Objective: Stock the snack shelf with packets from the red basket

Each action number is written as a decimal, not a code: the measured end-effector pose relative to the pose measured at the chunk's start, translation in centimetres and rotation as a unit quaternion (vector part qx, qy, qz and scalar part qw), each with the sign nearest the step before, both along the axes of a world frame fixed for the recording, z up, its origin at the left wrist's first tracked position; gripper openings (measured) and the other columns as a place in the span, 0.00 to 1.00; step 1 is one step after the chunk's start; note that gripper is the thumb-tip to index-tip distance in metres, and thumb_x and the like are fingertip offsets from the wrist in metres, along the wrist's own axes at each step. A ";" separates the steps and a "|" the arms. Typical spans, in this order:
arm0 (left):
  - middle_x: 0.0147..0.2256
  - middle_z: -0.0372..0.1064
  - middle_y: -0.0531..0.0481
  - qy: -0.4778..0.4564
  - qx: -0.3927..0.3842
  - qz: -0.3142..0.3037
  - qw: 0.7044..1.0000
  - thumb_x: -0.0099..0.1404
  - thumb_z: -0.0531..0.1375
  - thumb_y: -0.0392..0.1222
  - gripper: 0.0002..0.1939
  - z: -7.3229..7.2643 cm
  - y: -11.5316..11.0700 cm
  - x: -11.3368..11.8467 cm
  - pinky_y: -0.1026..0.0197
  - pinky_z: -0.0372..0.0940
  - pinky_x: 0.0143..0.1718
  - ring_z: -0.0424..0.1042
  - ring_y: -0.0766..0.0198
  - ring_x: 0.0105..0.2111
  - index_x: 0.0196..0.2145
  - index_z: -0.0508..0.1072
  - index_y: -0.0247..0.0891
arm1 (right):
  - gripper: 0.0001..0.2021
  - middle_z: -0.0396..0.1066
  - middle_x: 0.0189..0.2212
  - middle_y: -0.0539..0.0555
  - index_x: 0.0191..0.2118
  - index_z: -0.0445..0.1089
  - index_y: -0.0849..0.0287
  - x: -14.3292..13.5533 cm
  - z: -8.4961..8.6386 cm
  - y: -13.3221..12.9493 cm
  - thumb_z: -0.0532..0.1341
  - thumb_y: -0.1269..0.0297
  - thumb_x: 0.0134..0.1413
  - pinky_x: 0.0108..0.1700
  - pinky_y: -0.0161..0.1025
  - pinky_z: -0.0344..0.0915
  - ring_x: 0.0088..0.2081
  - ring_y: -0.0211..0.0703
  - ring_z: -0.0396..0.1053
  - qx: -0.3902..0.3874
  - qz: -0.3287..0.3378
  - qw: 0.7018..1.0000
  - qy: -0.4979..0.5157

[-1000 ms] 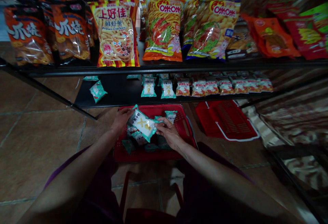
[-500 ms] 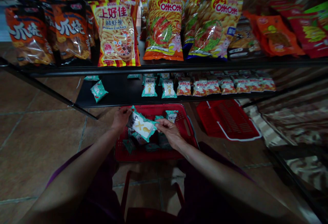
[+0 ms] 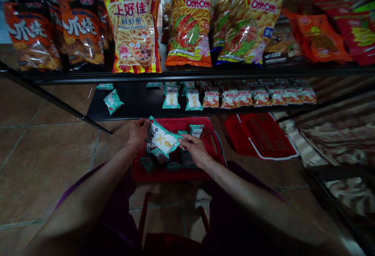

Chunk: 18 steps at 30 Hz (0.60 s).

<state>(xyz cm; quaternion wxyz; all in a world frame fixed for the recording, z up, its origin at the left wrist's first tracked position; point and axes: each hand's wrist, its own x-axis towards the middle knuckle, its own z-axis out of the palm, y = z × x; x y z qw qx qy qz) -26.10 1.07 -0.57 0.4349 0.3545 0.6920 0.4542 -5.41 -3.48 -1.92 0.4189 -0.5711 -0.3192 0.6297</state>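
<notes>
Between my hands hangs a teal-and-white snack bag (image 3: pixel 163 138), tilted down to the right, its printed front facing up. My left hand (image 3: pixel 137 133) pinches its upper left end. The lower right end is pinched by my right hand (image 3: pixel 193 148). Just below is a red shopping basket (image 3: pixel 178 176), with several more teal snack bags inside, partly hidden by the held bag and my right hand. On the low black shelf (image 3: pixel 134 103) stand two upright teal bags in front; a loose teal bag (image 3: pixel 113 102) leans at its left.
Orange-and-white snack bags (image 3: pixel 211 98) line the low shelf's right part. Above, the upper shelf edge (image 3: pixel 187 75) carries large bags such as prawn crackers (image 3: pixel 134 33). A second red basket (image 3: pixel 260 135) with a white handle lies on the floor to the right.
Both hands keep hold of the same snack bag, which has tipped slightly, its front showing more plainly. The view has shifted a little.
</notes>
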 end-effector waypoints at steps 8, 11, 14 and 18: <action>0.20 0.68 0.51 -0.011 -0.062 -0.055 0.996 0.51 0.61 0.43 0.07 -0.8 0.3 -0.5 0.65 0.54 0.22 0.64 0.66 0.22 0.23 0.74 0.36 | 0.15 0.71 0.20 0.46 0.25 0.72 0.57 0.4 0.3 -0.2 0.74 0.65 0.24 0.30 0.34 0.64 0.23 0.33 0.66 -0.104 -0.044 0.990 0.085; 0.20 0.68 0.52 -0.010 -0.071 -0.059 0.996 0.51 0.61 0.42 0.06 -0.9 0.2 -0.5 0.65 0.54 0.22 0.64 0.66 0.21 0.23 0.74 0.37 | 0.14 0.72 0.20 0.45 0.25 0.71 0.57 0.5 0.5 -0.2 0.74 0.67 0.26 0.31 0.33 0.66 0.23 0.31 0.66 -0.126 -0.051 0.985 0.107; 0.21 0.69 0.51 -0.008 -0.085 -0.062 0.994 0.51 0.62 0.41 0.05 -0.8 0.2 -0.5 0.64 0.56 0.23 0.65 0.66 0.22 0.23 0.74 0.37 | 0.15 0.72 0.21 0.45 0.25 0.71 0.57 0.5 0.7 -0.1 0.74 0.67 0.25 0.31 0.33 0.66 0.23 0.31 0.67 -0.127 -0.055 0.983 0.120; 0.27 0.72 0.49 -0.081 -0.120 -0.027 0.989 0.49 0.65 0.39 0.06 -0.5 0.0 -0.3 0.63 0.61 0.28 0.68 0.64 0.26 0.27 0.75 0.37 | 0.16 0.72 0.21 0.45 0.23 0.70 0.58 0.5 0.7 0.0 0.75 0.66 0.24 0.32 0.33 0.67 0.25 0.32 0.68 -0.107 -0.070 0.981 0.147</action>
